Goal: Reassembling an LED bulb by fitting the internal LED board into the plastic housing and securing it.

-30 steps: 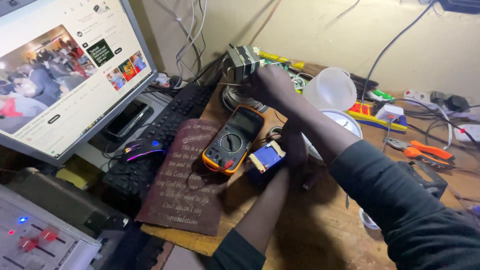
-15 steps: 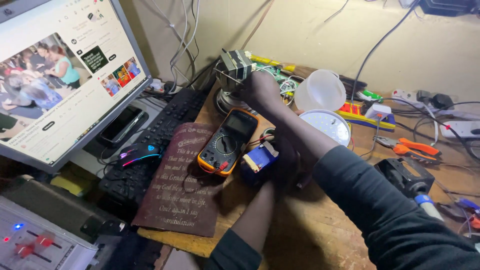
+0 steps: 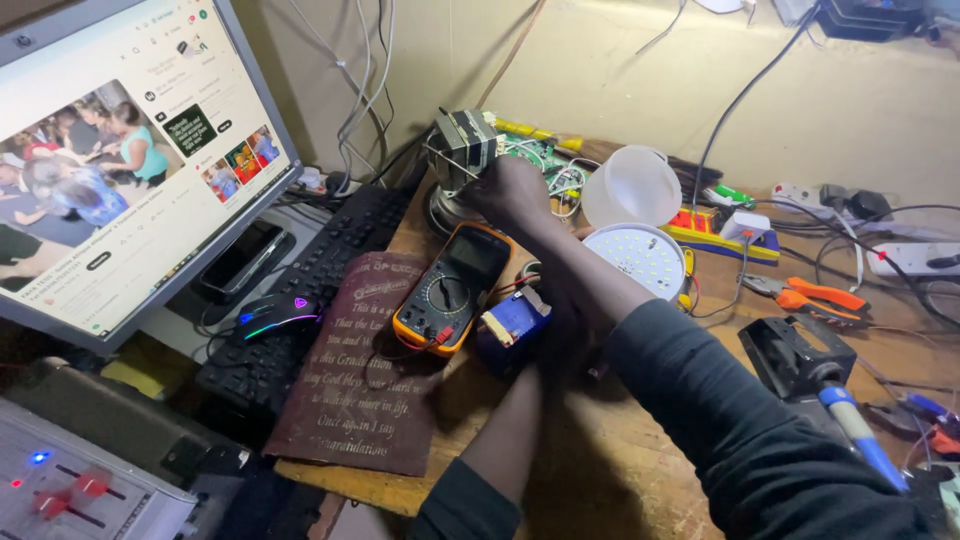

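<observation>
My right hand (image 3: 512, 190) reaches across the wooden bench (image 3: 620, 470) and closes on the side of a grey metal transformer (image 3: 465, 143) at the back. My right forearm crosses over my left hand (image 3: 558, 322), which sits largely in shadow and grips a small blue block-shaped part (image 3: 510, 323). An orange and black multimeter (image 3: 452, 290) lies just left of that part, its leads curling beneath it. It rests partly on a dark red plaque (image 3: 365, 375).
A monitor (image 3: 120, 160), black keyboard (image 3: 300, 300) and lit mouse (image 3: 275, 315) stand left. A white LED disc (image 3: 640, 258), translucent cup (image 3: 630, 185), orange pliers (image 3: 815, 297), black tool (image 3: 795, 355), blue-handled tool (image 3: 860, 435), power strip (image 3: 915, 258) and cables crowd the right.
Both hands stay where they were, the right on the transformer and the left at the blue part. Only the view has drifted slightly.
</observation>
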